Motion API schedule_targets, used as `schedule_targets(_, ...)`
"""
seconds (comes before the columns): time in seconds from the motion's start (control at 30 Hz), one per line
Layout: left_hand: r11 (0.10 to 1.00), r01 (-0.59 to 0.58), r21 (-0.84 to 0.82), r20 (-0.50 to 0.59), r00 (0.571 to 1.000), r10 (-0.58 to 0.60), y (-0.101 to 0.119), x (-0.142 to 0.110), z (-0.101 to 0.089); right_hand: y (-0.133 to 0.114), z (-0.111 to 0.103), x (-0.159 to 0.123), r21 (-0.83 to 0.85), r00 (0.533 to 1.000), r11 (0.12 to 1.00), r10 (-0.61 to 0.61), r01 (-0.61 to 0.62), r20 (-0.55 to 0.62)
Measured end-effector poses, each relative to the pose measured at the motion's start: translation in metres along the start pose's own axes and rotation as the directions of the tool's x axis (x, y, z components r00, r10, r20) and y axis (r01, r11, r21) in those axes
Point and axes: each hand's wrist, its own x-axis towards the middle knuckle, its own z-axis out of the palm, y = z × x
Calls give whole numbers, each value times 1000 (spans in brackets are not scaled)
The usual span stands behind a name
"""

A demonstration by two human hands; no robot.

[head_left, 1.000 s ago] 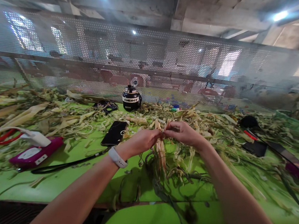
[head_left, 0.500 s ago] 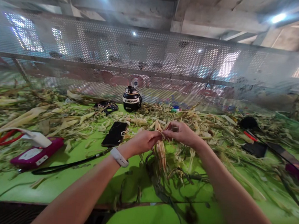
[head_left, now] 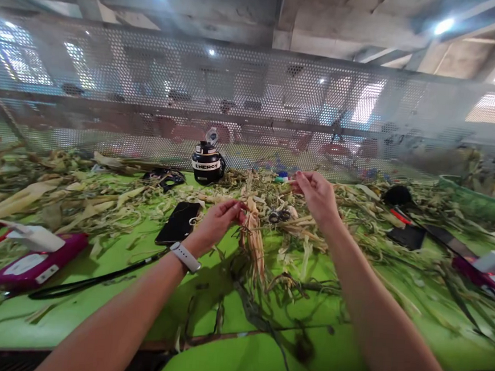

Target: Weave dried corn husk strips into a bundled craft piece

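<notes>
My left hand (head_left: pixel 215 224), with a pale band on the wrist, pinches the upper part of a bundle of dried corn husks (head_left: pixel 254 249). The bundle's loose strips hang down toward the front of the green table (head_left: pixel 208 297). My right hand (head_left: pixel 317 199) is raised to the right of the bundle and farther back, fingertips pinched together. Whether a thin strand lies between those fingertips is too small to tell. A small dark looped item (head_left: pixel 280 215) rests among the husk scraps between the hands.
Husk scraps (head_left: pixel 113 198) litter the table. A black phone (head_left: pixel 179 223) and a black ENERGY bottle (head_left: pixel 207 164) stand left of centre. Purple power boxes (head_left: pixel 38 260) sit at both sides. A green basket (head_left: pixel 478 198) is at far right, and a perforated screen (head_left: pixel 254 106) runs behind.
My right hand has parted from the bundle and moved up and to the right. My left hand still pinches the corn husks. The view has turned slightly right.
</notes>
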Motion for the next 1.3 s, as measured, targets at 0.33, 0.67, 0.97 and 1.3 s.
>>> schedule_targets(0.33,986,6,-166,-184,982,-36,2,0,1,-5,-27,-4,-757,778,611,351,232,522)
schedule_targets(0.67,928,-48,-369,-393,913,-109,3,7,-7,-18,-54,0,-881,792,436,465,184,396)
schedule_targets(0.97,954,-33,-299,-399,912,-94,3,5,-4,-15,-52,0,-888,827,418,418,192,376)
schedule_targets(1.3,970,-34,-243,-395,916,-67,3,3,-6,0,-78,3,-872,723,482,572,85,387)
